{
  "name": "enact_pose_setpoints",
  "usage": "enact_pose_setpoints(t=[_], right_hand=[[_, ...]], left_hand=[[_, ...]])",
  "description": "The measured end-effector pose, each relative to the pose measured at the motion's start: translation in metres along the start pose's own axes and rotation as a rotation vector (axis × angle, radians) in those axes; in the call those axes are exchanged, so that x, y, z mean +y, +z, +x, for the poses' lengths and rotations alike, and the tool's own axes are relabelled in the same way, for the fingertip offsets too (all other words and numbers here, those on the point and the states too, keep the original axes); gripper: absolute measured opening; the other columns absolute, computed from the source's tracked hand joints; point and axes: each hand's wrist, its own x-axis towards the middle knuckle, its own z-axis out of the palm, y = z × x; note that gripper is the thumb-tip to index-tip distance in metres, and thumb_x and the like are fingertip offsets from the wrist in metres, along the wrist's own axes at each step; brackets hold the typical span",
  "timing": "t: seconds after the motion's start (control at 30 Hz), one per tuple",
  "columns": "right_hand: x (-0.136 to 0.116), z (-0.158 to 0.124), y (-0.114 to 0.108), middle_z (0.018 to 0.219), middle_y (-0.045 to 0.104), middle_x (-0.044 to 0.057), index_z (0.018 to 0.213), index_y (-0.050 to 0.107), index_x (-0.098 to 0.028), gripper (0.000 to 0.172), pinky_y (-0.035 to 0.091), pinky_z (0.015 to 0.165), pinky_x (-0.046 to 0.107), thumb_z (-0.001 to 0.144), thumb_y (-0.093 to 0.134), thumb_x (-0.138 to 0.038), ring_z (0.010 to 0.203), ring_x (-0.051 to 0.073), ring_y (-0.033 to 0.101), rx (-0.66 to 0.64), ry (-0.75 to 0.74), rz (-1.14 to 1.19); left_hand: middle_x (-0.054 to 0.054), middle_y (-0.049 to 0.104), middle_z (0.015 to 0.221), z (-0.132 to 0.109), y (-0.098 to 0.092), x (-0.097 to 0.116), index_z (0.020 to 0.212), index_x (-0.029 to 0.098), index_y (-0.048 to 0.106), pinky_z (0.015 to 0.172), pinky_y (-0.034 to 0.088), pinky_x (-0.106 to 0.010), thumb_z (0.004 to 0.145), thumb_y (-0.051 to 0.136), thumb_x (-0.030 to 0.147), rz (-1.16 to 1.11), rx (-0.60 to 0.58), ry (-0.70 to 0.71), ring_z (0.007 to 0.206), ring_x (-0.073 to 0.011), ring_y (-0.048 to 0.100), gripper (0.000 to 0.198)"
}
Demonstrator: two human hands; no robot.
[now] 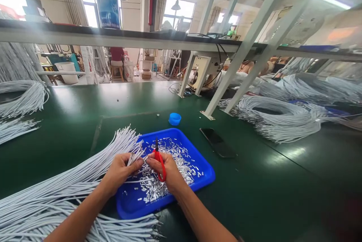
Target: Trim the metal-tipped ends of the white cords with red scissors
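Both my hands are over a blue tray [204, 171] full of small silver metal pieces [181, 159]. My left hand [120, 170] is closed, pinching the end of a white cord [135, 156] from the big bundle of white cords [85, 174] lying to the left. My right hand [166, 170] is closed round red-handled snips [159, 159], whose dark tip points up and away from me. Its fingertips meet my left hand's at the cord's end.
A black phone [217, 142] lies on the green table right of the tray. A blue cap [174, 118] sits behind the tray. More white cord coils lie far left [22, 98] and right [283, 117]. White frame legs [226, 83] stand behind.
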Motion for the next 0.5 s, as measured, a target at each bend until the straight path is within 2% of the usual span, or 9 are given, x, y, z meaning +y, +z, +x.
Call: enact_pose_setpoints(t=[0.1, 0.2, 0.27, 0.33, 0.4, 0.5], right_hand=[[-0.0007, -0.0022, 0.0011, 0.054, 0.042, -0.005, 0.069, 0.06, -0.014, 0.029, 0.026, 0.049, 0.022, 0.066, 0.067, -0.042, 0.051, 0.008, 0.033, 0.023, -0.082, -0.12], [-0.0017, -0.0049, -0.001, 0.057, 0.045, -0.003, 0.07, 0.06, -0.016, 0.023, 0.03, 0.051, 0.023, 0.075, 0.059, -0.038, 0.054, 0.01, 0.038, 0.032, -0.206, -0.344], [-0.0009, -0.0071, -0.0004, 0.06, 0.048, 0.0, 0.063, 0.057, -0.017, 0.021, 0.034, 0.057, 0.025, 0.076, 0.056, -0.033, 0.06, 0.013, 0.041, 0.083, -0.373, -0.531], [0.0006, -0.0087, 0.0026, 0.062, 0.049, 0.002, 0.056, 0.053, -0.018, 0.023, 0.035, 0.064, 0.028, 0.075, 0.056, -0.031, 0.066, 0.015, 0.043, 0.126, -0.498, -0.627], [0.0014, -0.0082, 0.0059, 0.06, 0.048, 0.001, 0.058, 0.053, -0.018, 0.022, 0.036, 0.061, 0.028, 0.074, 0.056, -0.032, 0.062, 0.014, 0.044, 0.112, -0.413, -0.482], [-0.0024, -0.003, 0.0033, 0.052, 0.042, -0.003, 0.064, 0.052, -0.018, 0.024, 0.036, 0.051, 0.025, 0.073, 0.056, -0.04, 0.05, 0.011, 0.04, 0.137, -0.138, -0.014]], left_hand=[[0.005, 0.043, 0.051, -0.0005, 0.0002, 0.0004, 0.059, 0.014, 0.057, 0.047, 0.026, -0.02, 0.069, 0.064, 0.047, 0.143, 0.055, 0.032, 0.048, -0.0085, 0.035, 0.035], [0.005, 0.04, 0.048, -0.0001, 0.0035, 0.0018, 0.052, 0.015, 0.055, 0.047, 0.023, -0.021, 0.067, 0.066, 0.045, 0.277, 0.145, 0.066, 0.049, -0.0089, 0.033, 0.036], [0.005, 0.039, 0.047, 0.0006, 0.0061, 0.0014, 0.049, 0.015, 0.053, 0.046, 0.022, -0.021, 0.064, 0.068, 0.044, 0.246, 0.17, 0.035, 0.048, -0.0086, 0.032, 0.036], [0.005, 0.041, 0.047, 0.0013, 0.0072, 0.0007, 0.051, 0.014, 0.054, 0.047, 0.023, -0.021, 0.062, 0.069, 0.044, 0.085, 0.111, -0.04, 0.047, -0.0082, 0.033, 0.035], [0.004, 0.046, 0.05, 0.0018, 0.0061, 0.0008, 0.057, 0.014, 0.057, 0.049, 0.026, -0.021, 0.061, 0.071, 0.043, -0.089, 0.02, -0.114, 0.048, -0.0083, 0.036, 0.033], [0.002, 0.051, 0.052, 0.002, 0.0023, 0.0022, 0.06, 0.013, 0.059, 0.05, 0.029, -0.021, 0.059, 0.074, 0.04, -0.21, -0.034, -0.178, 0.048, -0.0088, 0.04, 0.031]])
